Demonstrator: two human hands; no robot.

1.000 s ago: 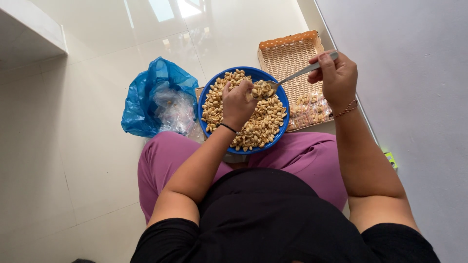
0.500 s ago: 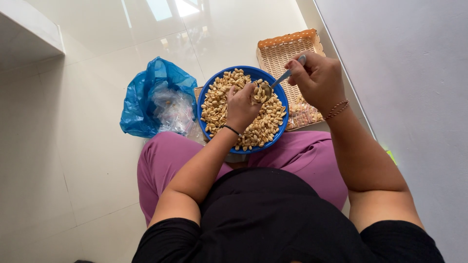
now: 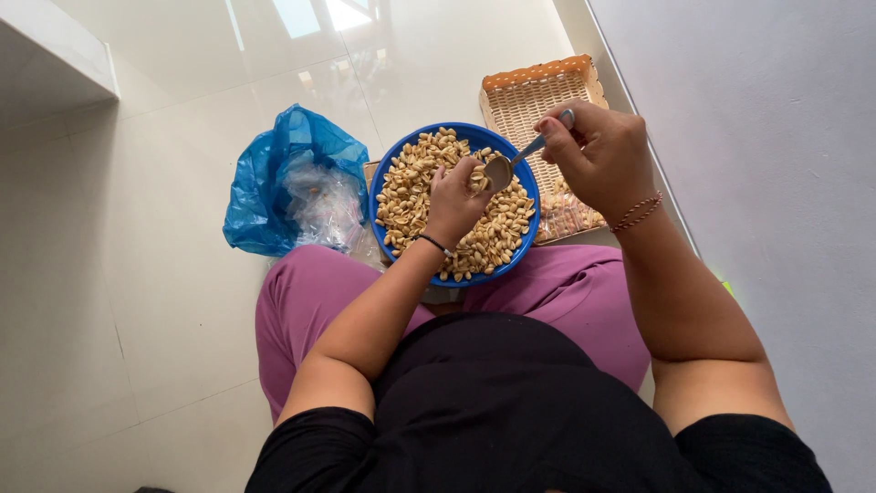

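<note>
Lowered, spoon (image 3: 511,164), pinched by right hand (image 3: 598,155), meets curled left hand (image 3: 456,201) over peanuts (image 3: 411,183).

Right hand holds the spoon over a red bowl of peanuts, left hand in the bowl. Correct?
Not quite: the bowl is blue, not red, as the head view shows. The right hand does hold the spoon over the peanuts, and the left hand is in the bowl.

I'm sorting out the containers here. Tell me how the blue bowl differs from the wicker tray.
The blue bowl is round, smooth and solid blue; the wicker tray is rectangular, woven and tan. The blue bowl is heaped with peanuts, while the wicker tray's far part is bare weave. The blue bowl sits on the person's lap with the left hand in it; the wicker tray lies on the floor beyond, behind the right hand. Both are open-topped.
</note>
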